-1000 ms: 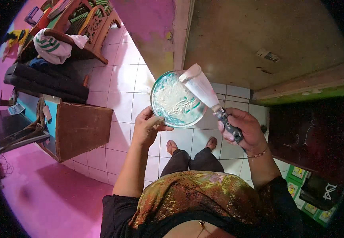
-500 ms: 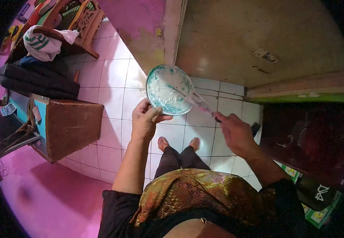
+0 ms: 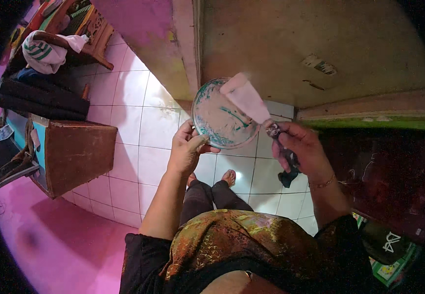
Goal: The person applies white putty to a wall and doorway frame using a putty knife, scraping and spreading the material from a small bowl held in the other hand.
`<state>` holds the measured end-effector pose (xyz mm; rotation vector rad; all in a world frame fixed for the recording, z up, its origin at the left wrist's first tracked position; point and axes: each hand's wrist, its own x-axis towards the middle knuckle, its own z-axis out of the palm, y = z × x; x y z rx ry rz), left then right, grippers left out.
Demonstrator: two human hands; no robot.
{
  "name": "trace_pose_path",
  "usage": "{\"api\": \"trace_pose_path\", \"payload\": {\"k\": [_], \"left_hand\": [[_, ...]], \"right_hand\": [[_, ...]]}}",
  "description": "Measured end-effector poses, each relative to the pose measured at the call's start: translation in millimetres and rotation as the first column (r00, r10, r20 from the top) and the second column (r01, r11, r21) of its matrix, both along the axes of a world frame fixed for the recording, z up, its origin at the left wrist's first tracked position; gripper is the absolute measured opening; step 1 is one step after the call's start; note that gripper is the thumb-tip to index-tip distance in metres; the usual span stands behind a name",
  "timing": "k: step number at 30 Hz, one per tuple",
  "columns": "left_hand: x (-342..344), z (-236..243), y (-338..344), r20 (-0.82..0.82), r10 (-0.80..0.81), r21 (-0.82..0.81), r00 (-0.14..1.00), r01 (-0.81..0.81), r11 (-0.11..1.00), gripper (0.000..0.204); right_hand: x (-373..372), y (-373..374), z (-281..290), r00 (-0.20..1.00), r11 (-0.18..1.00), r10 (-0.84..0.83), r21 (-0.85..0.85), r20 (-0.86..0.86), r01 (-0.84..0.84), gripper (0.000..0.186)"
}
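My left hand [image 3: 189, 142] grips the near left rim of a round, shallow plate [image 3: 212, 131], thumb on top. A pale paste coats the plate, and its green surface shows in streaks and around the rim. My right hand [image 3: 298, 147] is closed round the dark, paste-smeared handle of a putty knife [image 3: 247, 99]. The broad blade, covered in pale paste, is raised with its tip over the plate's far right rim. Whether the blade touches the plate I cannot tell.
A wall with a brown panel [image 3: 271, 49] rises ahead. At the left stand a brown cabinet [image 3: 80, 154], a dark cushion-like bundle [image 3: 41, 100] and a wooden chair [image 3: 97, 36] with a white cloth [image 3: 43, 54]. White floor tiles [image 3: 161, 132] lie under my feet; a dark red surface [image 3: 384, 171] is at right.
The putty knife has come up off the paste, its blade now turned broad side to view. A green streak shows on the plate, which sits slightly further right.
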<state>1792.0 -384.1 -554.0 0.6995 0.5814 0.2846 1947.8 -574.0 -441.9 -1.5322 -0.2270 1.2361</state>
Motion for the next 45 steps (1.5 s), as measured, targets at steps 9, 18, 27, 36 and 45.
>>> {"api": "trace_pose_path", "payload": {"k": [9, 18, 27, 36, 45], "left_hand": [[43.2, -44.5, -39.5, 0.018, -0.039, 0.078, 0.999, 0.037, 0.996, 0.051], [85.4, -125.7, 26.4, 0.103, -0.100, -0.080, 0.990, 0.108, 0.991, 0.046], [96.9, -80.9, 83.8, 0.177, -0.178, -0.119, 0.968, 0.201, 0.972, 0.047], [109.3, -86.9, 81.3, 0.063, -0.229, -0.056, 0.971, 0.232, 0.971, 0.042], [113.7, -87.0, 47.1, -0.008, -0.234, -0.007, 0.972, 0.234, 0.972, 0.042]], "right_hand": [[33.7, -44.9, -48.8, 0.675, 0.996, 0.062, -0.004, 0.736, -0.087, 0.029], [55.1, -33.0, -149.4, 0.029, 0.935, 0.345, -0.341, 0.938, -0.103, 0.042], [35.9, -28.6, -128.3, -0.087, 0.911, 0.412, -0.411, 0.907, 0.023, 0.047], [54.1, -50.9, -111.8, -0.226, 0.899, 0.438, -0.422, 0.870, 0.118, 0.044], [69.0, -13.0, -82.8, -0.020, 0.929, 0.370, -0.370, 0.929, 0.004, 0.043]]}}
